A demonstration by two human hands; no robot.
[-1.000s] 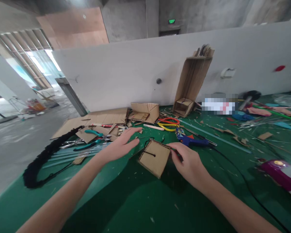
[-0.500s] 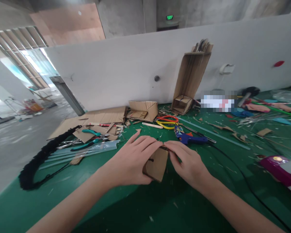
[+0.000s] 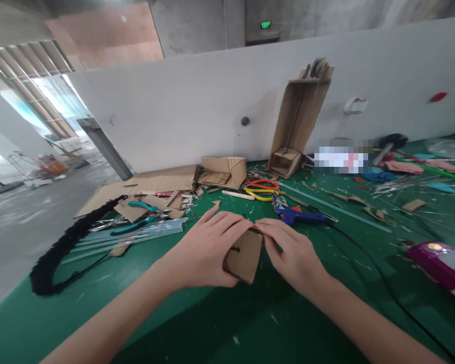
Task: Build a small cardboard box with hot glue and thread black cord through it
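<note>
A small brown cardboard box (image 3: 245, 258) is held up over the green table, with a dark hole or peg showing on its near face. My left hand (image 3: 208, 250) is closed round its left side, thumb below and fingers over the top. Pinched at the box's top right edge are the fingertips of my right hand (image 3: 290, 253); whether a small piece lies between them is hidden. Beyond the hands lies a blue hot glue gun (image 3: 301, 216), its black cable running to the right.
Teal-handled pliers (image 3: 138, 227), clear glue sticks (image 3: 159, 235) and a black fuzzy strip (image 3: 56, 253) lie left. Orange and yellow scissors (image 3: 261, 192) rest behind. A tall cardboard structure (image 3: 299, 121) leans on the white wall. At right stands a magenta device (image 3: 436, 268); cardboard scraps are scattered about.
Almost nothing differs. Both hands keep their grip on the cardboard box, and the view shifts only very slightly.
</note>
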